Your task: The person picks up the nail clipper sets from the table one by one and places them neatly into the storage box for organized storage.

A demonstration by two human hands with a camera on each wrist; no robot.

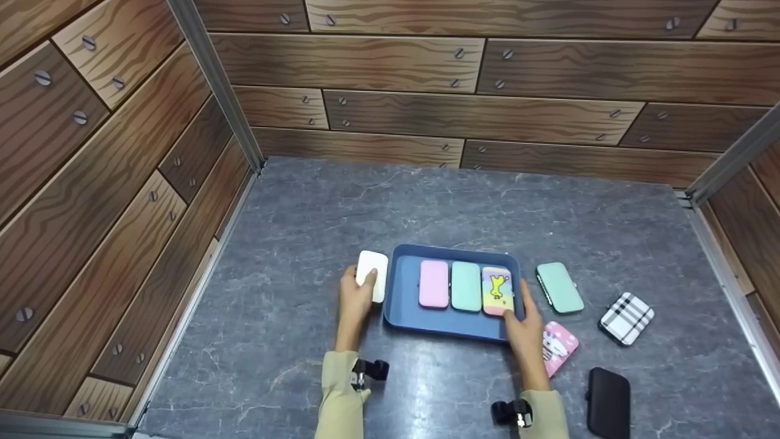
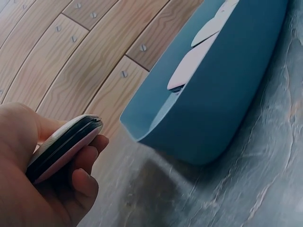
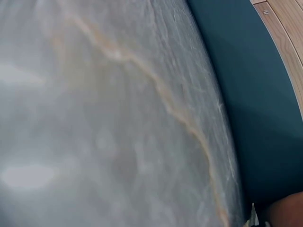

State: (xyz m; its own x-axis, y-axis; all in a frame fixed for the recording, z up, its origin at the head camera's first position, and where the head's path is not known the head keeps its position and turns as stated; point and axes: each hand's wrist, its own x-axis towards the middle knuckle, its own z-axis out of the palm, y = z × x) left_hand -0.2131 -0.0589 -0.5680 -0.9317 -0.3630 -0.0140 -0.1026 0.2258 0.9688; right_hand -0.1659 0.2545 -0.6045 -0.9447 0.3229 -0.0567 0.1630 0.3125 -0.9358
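Observation:
My left hand (image 1: 354, 296) holds a small white clasp case (image 1: 368, 268) just left of the blue tray (image 1: 448, 330). In the left wrist view, the case (image 2: 66, 144) shows a dark seam and a pinkish underside between thumb and fingers. My right hand (image 1: 525, 329) grips the tray's right side, thumb inside and fingers along the outer wall. The thumb tip lies at the lower edge of a case with a yellow figure (image 1: 498, 294). Left of that case lie a mint case (image 1: 466, 286) and a pink case (image 1: 433, 284). The right wrist view shows mostly tray wall (image 3: 251, 94) and tabletop.
Right of the tray lie another mint case (image 1: 560, 288), a black-and-white plaid case (image 1: 627, 319), a pink patterned case (image 1: 559, 346) partly behind my right hand, and a black case (image 1: 609, 402). Wood-patterned walls (image 1: 396, 110) enclose the grey marbled tabletop (image 1: 292, 244).

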